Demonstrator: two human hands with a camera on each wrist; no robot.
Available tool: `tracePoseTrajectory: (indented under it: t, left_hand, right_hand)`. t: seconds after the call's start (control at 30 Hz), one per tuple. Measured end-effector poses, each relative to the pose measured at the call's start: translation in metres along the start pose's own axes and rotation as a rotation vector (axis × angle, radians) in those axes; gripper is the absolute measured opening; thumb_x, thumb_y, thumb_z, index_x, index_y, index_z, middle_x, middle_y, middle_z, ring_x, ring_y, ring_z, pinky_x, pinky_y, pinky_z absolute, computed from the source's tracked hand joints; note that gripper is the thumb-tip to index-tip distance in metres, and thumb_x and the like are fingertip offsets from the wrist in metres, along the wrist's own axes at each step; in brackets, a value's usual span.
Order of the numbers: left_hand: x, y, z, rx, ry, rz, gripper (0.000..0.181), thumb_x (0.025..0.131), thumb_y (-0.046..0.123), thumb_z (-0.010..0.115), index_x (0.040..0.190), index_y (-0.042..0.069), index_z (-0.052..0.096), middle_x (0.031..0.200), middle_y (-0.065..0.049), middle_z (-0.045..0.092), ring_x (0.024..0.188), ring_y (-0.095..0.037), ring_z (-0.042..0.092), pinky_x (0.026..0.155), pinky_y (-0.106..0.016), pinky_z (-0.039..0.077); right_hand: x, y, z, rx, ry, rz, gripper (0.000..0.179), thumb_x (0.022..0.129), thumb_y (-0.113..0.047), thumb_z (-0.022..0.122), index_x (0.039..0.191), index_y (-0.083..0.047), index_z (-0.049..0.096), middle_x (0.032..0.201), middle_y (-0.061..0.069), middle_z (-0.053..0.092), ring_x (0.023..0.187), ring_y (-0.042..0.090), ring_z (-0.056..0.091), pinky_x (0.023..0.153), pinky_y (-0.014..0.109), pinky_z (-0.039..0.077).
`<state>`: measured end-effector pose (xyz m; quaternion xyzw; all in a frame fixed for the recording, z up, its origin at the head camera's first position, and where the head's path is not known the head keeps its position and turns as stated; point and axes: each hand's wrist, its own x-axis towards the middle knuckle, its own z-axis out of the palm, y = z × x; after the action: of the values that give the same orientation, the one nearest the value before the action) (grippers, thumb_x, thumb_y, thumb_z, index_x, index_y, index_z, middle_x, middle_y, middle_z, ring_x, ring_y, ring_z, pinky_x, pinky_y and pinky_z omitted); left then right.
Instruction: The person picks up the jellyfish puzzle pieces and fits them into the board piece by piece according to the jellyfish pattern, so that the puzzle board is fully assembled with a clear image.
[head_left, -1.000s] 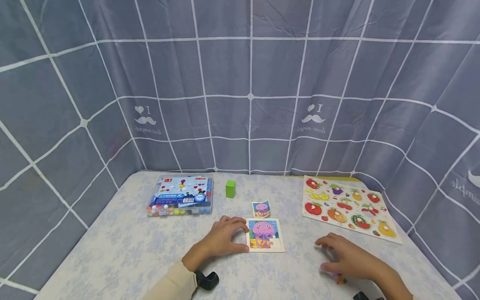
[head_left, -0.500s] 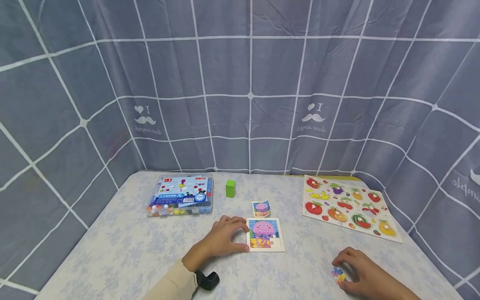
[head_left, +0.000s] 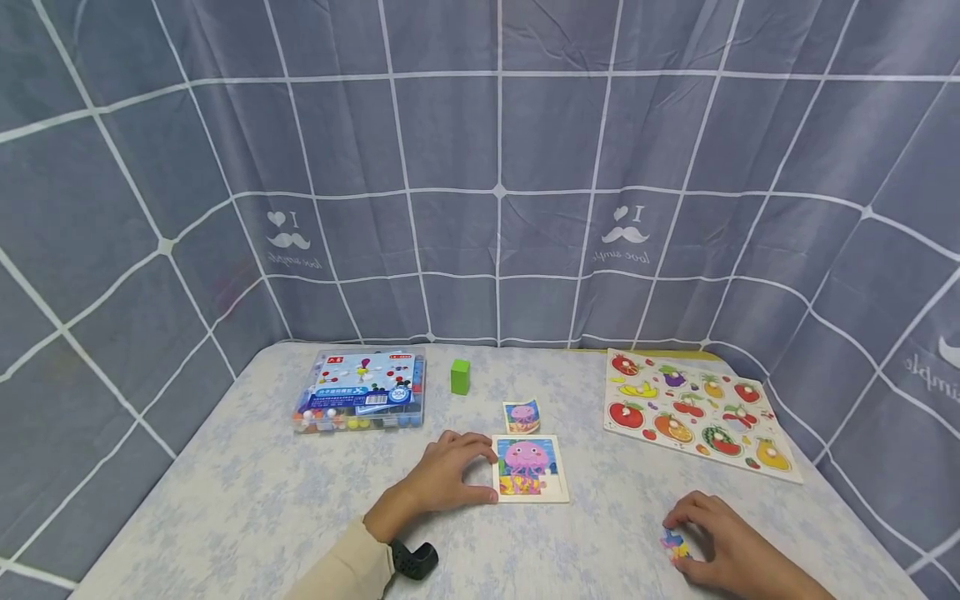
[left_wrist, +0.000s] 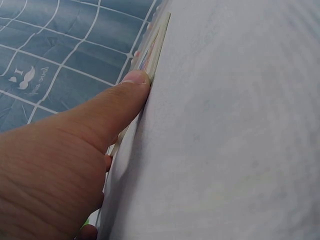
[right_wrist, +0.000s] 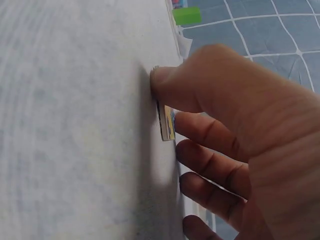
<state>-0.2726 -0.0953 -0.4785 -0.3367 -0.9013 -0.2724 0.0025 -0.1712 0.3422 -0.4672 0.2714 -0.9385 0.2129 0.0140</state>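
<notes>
A small jellyfish jigsaw puzzle (head_left: 527, 462) in a pale wooden frame lies mid-table, with bare wood at its lower right corner. My left hand (head_left: 448, 473) holds the frame at its left side, fingers by the upper left and thumb at the lower left corner. In the left wrist view the thumb (left_wrist: 136, 77) presses on the frame's edge. Over at the right, my right hand (head_left: 716, 537) grips a blue, pink and yellow jigsaw piece (head_left: 675, 545) between thumb and fingers, low at the tabletop. The piece (right_wrist: 167, 125) shows edge-on in the right wrist view, partly hidden by the thumb.
Behind the puzzle lies a curled jellyfish picture card (head_left: 521, 417). A green block (head_left: 461, 377) stands farther back, beside a clear plastic box (head_left: 360, 390) of coloured balls. A fruit peg board (head_left: 697, 417) lies back right. Grey checked curtain (head_left: 450, 167) surrounds the table.
My right hand has moved right and toward me, from hovering with fingers spread to gripping the jigsaw piece. The left hand stays at the puzzle frame.
</notes>
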Motion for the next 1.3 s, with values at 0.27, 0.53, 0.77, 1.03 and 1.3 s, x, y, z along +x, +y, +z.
tracePoseTrajectory:
  t: [0.27,0.53,0.77,1.03,1.3]
  left_hand:
    - [-0.001,-0.001,-0.002,-0.004,-0.004,-0.002,0.048,0.086,0.056,0.075,0.120,0.024,0.067,0.141,0.000,0.056,0.118,-0.027,0.046,0.088,-0.050,0.037]
    - [-0.001,-0.001,-0.002,-0.013,-0.005,0.004,0.048,0.085,0.054,0.077,0.120,0.022,0.067,0.140,-0.001,0.056,0.118,-0.027,0.046,0.088,-0.050,0.037]
    - [-0.001,-0.001,-0.002,-0.004,-0.006,-0.003,0.048,0.085,0.055,0.077,0.119,0.022,0.067,0.140,-0.001,0.056,0.118,-0.026,0.046,0.088,-0.050,0.037]
    - [-0.003,0.000,-0.002,-0.009,-0.002,-0.011,0.048,0.085,0.054,0.077,0.118,0.022,0.067,0.140,-0.002,0.056,0.119,-0.028,0.047,0.089,-0.053,0.037]
    - [-0.001,0.000,0.001,0.004,0.003,0.007,0.048,0.085,0.055,0.076,0.119,0.022,0.067,0.140,-0.001,0.056,0.118,-0.027,0.047,0.088,-0.050,0.037]
  right_hand:
    - [-0.002,0.004,-0.001,0.044,0.010,-0.076,0.040,0.081,-0.023,0.085,0.116,-0.032,0.068,0.110,-0.018,0.053,0.099,0.005,0.047,0.080,0.028,0.046]
    - [-0.001,0.002,0.000,0.021,-0.023,0.043,0.036,0.078,-0.027,0.086,0.106,-0.033,0.064,0.108,-0.020,0.052,0.098,0.005,0.046,0.083,0.027,0.047]
    - [0.004,0.001,0.005,-0.026,0.046,-0.040,0.044,0.070,-0.020,0.088,0.100,-0.034,0.060,0.103,-0.022,0.050,0.093,0.003,0.047,0.078,0.030,0.046]
    - [0.032,-0.014,0.001,0.024,-0.036,-0.035,0.032,0.079,-0.036,0.086,0.100,-0.032,0.062,0.101,-0.020,0.051,0.091,0.002,0.050,0.079,0.029,0.049]
    - [0.095,-0.031,0.013,0.073,-0.108,-0.032,0.030,0.081,-0.041,0.084,0.100,-0.028,0.065,0.100,-0.018,0.054,0.088,0.004,0.052,0.080,0.030,0.048]
